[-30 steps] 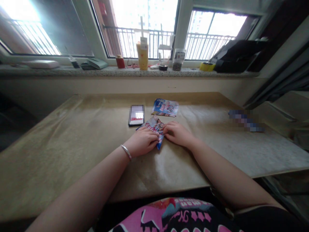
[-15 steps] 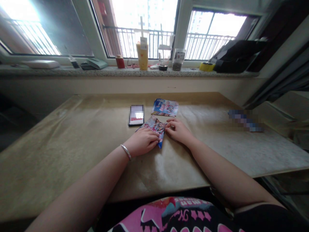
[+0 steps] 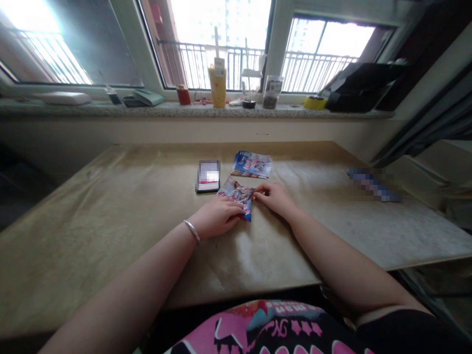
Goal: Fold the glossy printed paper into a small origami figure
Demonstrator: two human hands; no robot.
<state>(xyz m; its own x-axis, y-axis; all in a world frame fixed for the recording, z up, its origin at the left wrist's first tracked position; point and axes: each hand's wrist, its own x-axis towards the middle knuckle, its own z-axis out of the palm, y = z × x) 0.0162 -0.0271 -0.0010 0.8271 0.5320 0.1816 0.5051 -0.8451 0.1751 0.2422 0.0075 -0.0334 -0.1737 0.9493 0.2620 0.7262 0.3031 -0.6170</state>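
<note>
Packet (image 3: 237,188) corner shifted right, pointing near-right, long axis half-hidden

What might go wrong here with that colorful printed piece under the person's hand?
1. The printed piece might crease or tear: the left hand lies across it while the fingertips of the right hand are at its right edge.
2. If it slides left, it could bump the dark-edged device close beside it.
3. If pushed forward, it may disturb the stack of similar prints just behind.
</note>
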